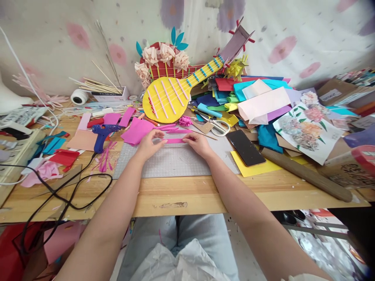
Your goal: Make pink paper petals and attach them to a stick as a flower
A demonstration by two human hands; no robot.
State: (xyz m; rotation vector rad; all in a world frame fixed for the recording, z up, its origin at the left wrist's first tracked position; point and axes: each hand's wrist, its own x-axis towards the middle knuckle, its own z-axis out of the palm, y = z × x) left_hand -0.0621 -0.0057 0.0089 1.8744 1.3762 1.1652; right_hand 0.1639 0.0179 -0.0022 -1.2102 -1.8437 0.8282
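pink strip (175,141) lay at the middle of the frame, stretched crosswise over the grey mat (172,166). the left hand (152,143) pinched its left end and the right hand (198,143) its right end, thumbs and fingertips grasping the paper; how the left fingertips met underneath could not be seen. holding both ends apart probably kept the strip straight and level.

the mat likely shielded the wooden table (111,210) and gave a flat surface. at centre left, the blue glue gun (102,134) rested clear of the hands, perhaps so its cord would not cross the strip. scissors (222,127) lay just beyond the mat, seemingly within easy reach. a phone (245,147) sat on yellow paper (254,168) right of centre, apparently set aside to leave working room.
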